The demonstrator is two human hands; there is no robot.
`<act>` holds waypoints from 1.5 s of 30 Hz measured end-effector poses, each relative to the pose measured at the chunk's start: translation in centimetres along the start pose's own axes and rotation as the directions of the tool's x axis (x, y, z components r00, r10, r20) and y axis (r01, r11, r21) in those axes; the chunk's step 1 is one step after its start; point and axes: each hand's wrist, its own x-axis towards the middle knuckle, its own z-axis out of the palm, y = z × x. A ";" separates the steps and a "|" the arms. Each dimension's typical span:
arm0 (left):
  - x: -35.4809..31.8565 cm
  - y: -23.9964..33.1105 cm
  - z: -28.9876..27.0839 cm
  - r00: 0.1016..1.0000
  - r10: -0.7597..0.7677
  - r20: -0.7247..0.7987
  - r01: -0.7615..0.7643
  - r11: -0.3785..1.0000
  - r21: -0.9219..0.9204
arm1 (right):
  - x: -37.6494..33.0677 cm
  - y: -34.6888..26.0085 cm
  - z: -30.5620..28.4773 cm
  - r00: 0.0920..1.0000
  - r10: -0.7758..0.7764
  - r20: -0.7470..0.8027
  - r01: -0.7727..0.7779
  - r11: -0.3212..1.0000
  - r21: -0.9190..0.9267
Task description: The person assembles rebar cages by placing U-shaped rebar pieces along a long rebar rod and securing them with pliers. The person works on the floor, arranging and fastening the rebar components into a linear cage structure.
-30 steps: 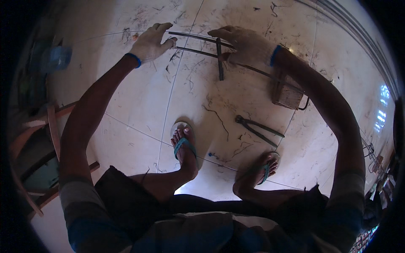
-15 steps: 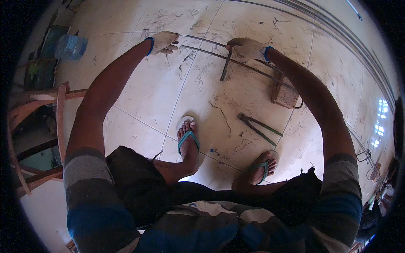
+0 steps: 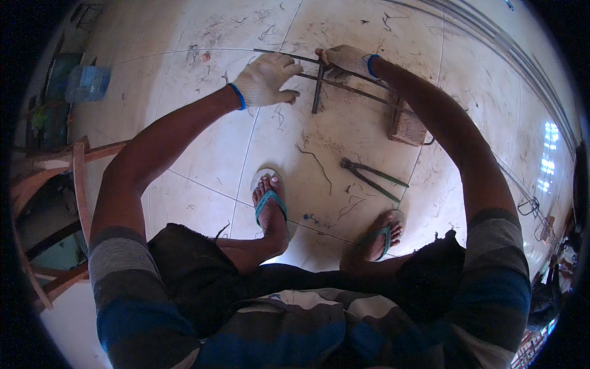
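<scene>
Thin dark steel rods [image 3: 344,86], crossed on tile, under spread left hand [image 3: 265,80] fingers, right hand [image 3: 345,59] fingers pinching.

A pale tiled floor [image 3: 203,190] was strewn with wire scraps; pincers [image 3: 369,177], metal rods [image 3: 344,86] and a wooden block [image 3: 407,126] were laid on it.

Single head-worn fisheye view, straight down, close over tiled floor [image 3: 203,160]

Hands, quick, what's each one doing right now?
Left hand: gloved, fingers spread open, resting on the thin metal rods.
Right hand: gloved, closed around the rods' far end.
</scene>
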 end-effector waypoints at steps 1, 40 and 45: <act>0.1 0.8 0.2 1.000 0.020 -0.024 -0.019 1.000 0.013 | -0.1 0.0 0.1 1.000 -0.014 0.028 0.014 1.000 -0.008; 4.4 -0.9 0.2 0.996 -0.007 0.085 -0.009 0.983 0.183 | -15.4 4.0 1.9 0.716 -0.653 -0.247 0.052 0.402 -0.914; 4.5 -1.1 2.8 0.996 0.036 0.087 -0.055 0.974 0.221 | -11.3 7.6 2.3 0.745 -0.640 -0.189 0.028 0.312 -0.950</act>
